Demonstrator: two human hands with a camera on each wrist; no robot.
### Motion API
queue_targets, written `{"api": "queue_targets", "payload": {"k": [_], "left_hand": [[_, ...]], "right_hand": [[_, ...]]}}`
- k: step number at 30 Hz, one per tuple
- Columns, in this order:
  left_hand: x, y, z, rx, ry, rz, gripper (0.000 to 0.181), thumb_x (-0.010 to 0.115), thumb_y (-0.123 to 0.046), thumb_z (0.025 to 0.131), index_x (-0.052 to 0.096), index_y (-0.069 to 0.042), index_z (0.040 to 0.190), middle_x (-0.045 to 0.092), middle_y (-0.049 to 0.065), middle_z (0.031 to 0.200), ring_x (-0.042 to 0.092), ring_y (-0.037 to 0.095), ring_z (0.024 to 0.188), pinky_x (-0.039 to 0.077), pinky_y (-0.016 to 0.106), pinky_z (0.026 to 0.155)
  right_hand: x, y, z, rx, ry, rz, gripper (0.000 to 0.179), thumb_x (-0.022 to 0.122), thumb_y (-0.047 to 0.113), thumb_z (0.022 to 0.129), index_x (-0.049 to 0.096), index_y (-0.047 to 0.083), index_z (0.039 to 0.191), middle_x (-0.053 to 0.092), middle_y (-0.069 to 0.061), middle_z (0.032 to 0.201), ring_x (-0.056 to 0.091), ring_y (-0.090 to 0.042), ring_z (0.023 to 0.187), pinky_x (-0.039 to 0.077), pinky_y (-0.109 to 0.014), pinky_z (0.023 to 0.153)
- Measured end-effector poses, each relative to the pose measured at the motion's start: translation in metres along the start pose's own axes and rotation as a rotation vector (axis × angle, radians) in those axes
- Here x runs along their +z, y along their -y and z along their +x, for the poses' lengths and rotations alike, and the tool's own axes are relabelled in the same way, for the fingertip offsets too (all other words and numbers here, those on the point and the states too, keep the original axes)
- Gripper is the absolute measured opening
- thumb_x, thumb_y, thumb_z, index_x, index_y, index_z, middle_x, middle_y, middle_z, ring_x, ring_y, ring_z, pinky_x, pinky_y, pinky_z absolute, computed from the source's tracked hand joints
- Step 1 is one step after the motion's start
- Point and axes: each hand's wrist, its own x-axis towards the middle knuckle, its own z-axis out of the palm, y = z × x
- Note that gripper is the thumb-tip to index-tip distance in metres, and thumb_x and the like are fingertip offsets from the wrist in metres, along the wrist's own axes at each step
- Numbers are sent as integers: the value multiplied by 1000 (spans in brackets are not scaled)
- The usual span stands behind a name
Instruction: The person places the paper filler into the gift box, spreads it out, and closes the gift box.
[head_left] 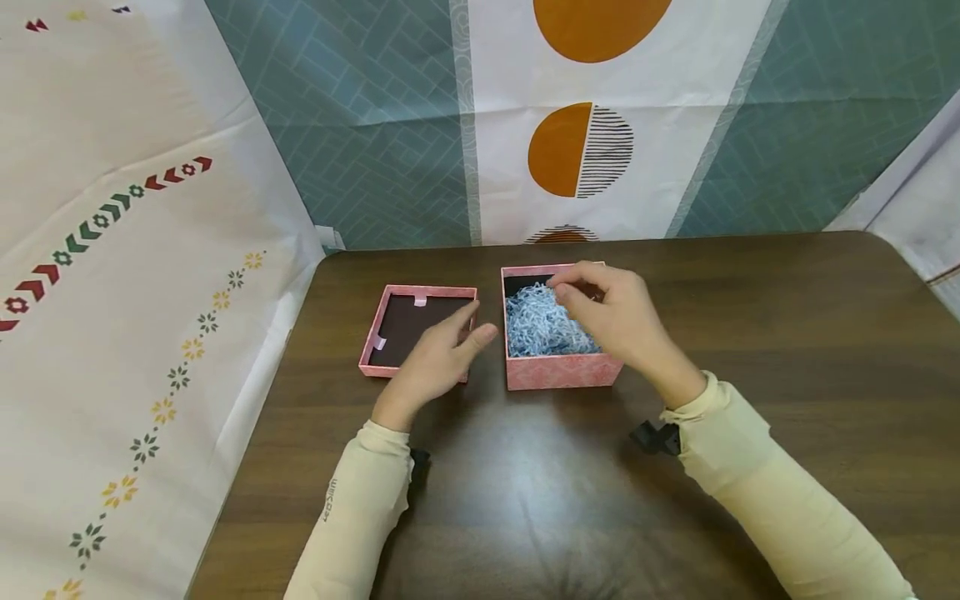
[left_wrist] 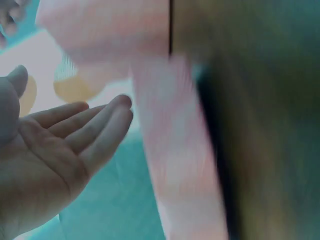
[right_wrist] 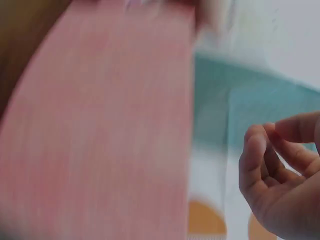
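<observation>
A pink box (head_left: 562,372) stands on the table, holding light blue shredded paper (head_left: 543,321). My right hand (head_left: 615,312) is over the box's right side, its fingers curled and the tips close to the thumb. In the right wrist view, the right hand (right_wrist: 280,175) shows no thing between its fingertips. To the left lies a shallow pink lid (head_left: 380,333) with its dark inside up. My left hand (head_left: 435,358) is over the lid's right edge, fingers extended and thumb apart, holding nothing. The left wrist view shows the left hand (left_wrist: 65,155) with its palm visible beside a blurred pink side.
The box and lid stand on a dark brown wooden table (head_left: 540,500), with a gap between them. A patterned cloth (head_left: 375,125) hangs behind the table's far edge. White cloth (head_left: 135,333) with printed motifs borders the left side.
</observation>
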Motion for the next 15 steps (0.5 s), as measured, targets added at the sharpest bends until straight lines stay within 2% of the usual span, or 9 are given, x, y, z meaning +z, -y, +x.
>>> {"api": "queue_targets", "payload": {"k": [3, 5, 6, 8, 10, 12, 15], "left_hand": [[-25, 13, -3, -23, -116, 0, 58, 49, -45, 107, 46, -9, 152, 52, 14, 147, 52, 31, 131, 40, 51, 107], [-41, 23, -6, -54, -191, -5, 50, 49, -36, 108, 50, -8, 149, 53, 13, 146, 49, 31, 134, 38, 51, 109], [-49, 28, -7, -79, -221, -5, 47, 49, -32, 108, 50, -7, 149, 53, 14, 146, 48, 31, 134, 38, 51, 109], [-62, 40, -9, -124, -264, -5, 44, 48, -23, 109, 50, -3, 148, 54, 18, 144, 49, 33, 133, 37, 51, 109], [-71, 52, -11, -189, -270, -12, 44, 46, -18, 108, 47, 0, 149, 53, 21, 144, 49, 34, 132, 37, 51, 108], [-76, 63, -12, -259, -249, -8, 47, 44, -16, 108, 43, 4, 150, 52, 24, 143, 49, 36, 131, 38, 51, 108], [-76, 74, -12, -351, -194, 11, 49, 43, -17, 107, 40, 8, 150, 50, 27, 144, 48, 38, 131, 37, 52, 109]], "right_hand": [[35, 20, -6, 67, 90, 323, 18, 62, 4, 98, 71, -2, 113, 68, -14, 92, 65, -34, 78, 57, -36, 64], [59, 28, -9, 123, 141, 459, 26, 61, 1, 97, 66, -3, 122, 68, -18, 106, 67, -34, 92, 59, -41, 74], [70, 31, -9, 156, 160, 493, 32, 61, 1, 97, 63, -2, 128, 67, -20, 114, 67, -33, 101, 57, -42, 81], [93, 34, -8, 227, 189, 503, 46, 60, 2, 96, 54, 1, 142, 58, -19, 135, 58, -31, 123, 49, -45, 98], [113, 32, -5, 299, 205, 432, 62, 61, 8, 95, 41, 6, 154, 43, -14, 153, 42, -29, 140, 35, -47, 112], [130, 28, -1, 384, 207, 365, 76, 61, 13, 93, 26, 9, 161, 24, -12, 164, 24, -30, 149, 21, -51, 118], [149, 17, 5, 501, 192, 335, 88, 61, 17, 92, 10, 10, 163, 8, -12, 168, 10, -30, 152, 11, -53, 119]]}}
